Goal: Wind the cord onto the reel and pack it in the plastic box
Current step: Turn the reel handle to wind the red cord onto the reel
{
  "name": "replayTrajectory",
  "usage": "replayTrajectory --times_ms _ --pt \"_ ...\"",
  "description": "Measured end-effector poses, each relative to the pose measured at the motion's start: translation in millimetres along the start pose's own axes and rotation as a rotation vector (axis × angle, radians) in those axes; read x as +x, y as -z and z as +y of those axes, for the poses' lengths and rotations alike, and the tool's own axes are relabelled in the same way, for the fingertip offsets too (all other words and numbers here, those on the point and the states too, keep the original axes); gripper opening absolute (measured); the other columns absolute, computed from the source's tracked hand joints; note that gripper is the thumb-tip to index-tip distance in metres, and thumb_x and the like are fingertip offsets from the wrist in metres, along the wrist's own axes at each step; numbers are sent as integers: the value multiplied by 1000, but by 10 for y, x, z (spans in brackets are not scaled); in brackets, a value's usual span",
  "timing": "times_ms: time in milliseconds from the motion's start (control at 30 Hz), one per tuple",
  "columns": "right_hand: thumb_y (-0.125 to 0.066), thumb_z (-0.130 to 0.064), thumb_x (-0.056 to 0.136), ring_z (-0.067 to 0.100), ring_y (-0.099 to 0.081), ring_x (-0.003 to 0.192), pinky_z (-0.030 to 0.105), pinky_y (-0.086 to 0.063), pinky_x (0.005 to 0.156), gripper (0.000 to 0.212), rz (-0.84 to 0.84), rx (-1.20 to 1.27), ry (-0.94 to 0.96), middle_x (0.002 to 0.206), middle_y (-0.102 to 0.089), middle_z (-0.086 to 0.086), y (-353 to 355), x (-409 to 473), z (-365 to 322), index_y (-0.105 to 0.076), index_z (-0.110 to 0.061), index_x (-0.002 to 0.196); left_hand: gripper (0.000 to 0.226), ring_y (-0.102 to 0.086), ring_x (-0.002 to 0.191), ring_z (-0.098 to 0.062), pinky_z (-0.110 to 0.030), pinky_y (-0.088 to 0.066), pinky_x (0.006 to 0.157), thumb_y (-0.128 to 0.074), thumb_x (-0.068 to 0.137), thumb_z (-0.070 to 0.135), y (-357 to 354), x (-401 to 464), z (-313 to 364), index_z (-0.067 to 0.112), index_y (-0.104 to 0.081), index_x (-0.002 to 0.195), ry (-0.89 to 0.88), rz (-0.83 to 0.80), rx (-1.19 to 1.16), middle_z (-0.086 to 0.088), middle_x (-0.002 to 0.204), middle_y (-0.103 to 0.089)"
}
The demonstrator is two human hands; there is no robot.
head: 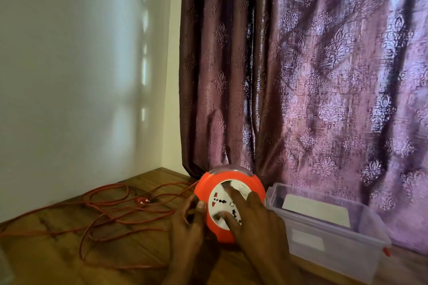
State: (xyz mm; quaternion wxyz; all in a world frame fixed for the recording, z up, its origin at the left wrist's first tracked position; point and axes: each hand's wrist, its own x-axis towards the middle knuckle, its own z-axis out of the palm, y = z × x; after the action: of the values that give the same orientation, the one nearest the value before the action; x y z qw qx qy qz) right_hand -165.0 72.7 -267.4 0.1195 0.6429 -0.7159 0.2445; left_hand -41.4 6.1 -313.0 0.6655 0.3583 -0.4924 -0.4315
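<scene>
A round orange reel [209, 186] with a white socket face stands tilted on the wooden table [58, 259]. My left hand [188, 222] grips its left rim with thumb and fingers. My right hand [252, 217] lies across the white face, fingers spread and pressing on it. The orange cord [108, 213] lies unwound in loose loops on the table to the left, and its red plug [141, 201] rests among the loops. A clear plastic box [333, 247] without a lid stands just right of the reel.
A white card [317, 210] lies inside the box, and a small red clip [386, 252] shows at its right end. A purple patterned curtain [324, 76] hangs behind the reel and box. A white wall [69, 76] bounds the table on the left.
</scene>
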Motion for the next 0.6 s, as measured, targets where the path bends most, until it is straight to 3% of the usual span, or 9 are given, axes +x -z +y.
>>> replayTrajectory --times_ms 167,233,333,433,533,600 --pt "-31 -64 92 25 -41 134 44 -39 108 58 13 152 -150 151 -38 -6 -96 0 -67 -8 -51 144 42 -71 115 -31 -57 -60 98 -66 98 29 -17 -10 6 13 -66 137 27 15 -13 -12 129 -74" --pt "-36 -61 92 28 -42 132 44 -41 106 56 11 251 -200 146 -45 -4 -81 2 -77 -15 -52 142 42 -70 116 -32 -56 -60 98 -66 99 28 -14 -8 8 13 -65 139 33 27 -15 -12 131 -73" --pt "-37 -55 94 27 -51 122 41 -47 96 51 51 163 -154 142 -49 -4 -18 -13 -53 -19 -50 141 42 -70 117 -32 -52 -61 98 -65 100 29 -23 -19 18 13 -65 138 32 31 -15 -13 132 -72" --pt "-40 -44 96 25 -44 130 39 -47 101 52 37 64 -22 153 -24 -4 33 3 -54 -15 -48 141 41 -71 116 -35 -57 -61 97 -64 100 32 -34 -41 48 15 -65 137 67 37 -46 -12 131 -72" --pt "-51 -44 93 23 -19 143 44 -33 113 59 -92 -26 137 157 -3 -12 44 12 -51 -17 -52 139 40 -72 113 -36 -57 -61 96 -63 101 30 -28 -43 59 13 -65 137 85 42 -60 -14 129 -73" --pt "-48 -44 94 20 -11 145 45 -27 117 55 -132 -67 183 158 4 -13 43 9 -27 -19 -53 140 40 -72 112 -34 -56 -62 95 -62 101 31 -20 -40 63 14 -64 138 85 46 -52 -13 130 -73"
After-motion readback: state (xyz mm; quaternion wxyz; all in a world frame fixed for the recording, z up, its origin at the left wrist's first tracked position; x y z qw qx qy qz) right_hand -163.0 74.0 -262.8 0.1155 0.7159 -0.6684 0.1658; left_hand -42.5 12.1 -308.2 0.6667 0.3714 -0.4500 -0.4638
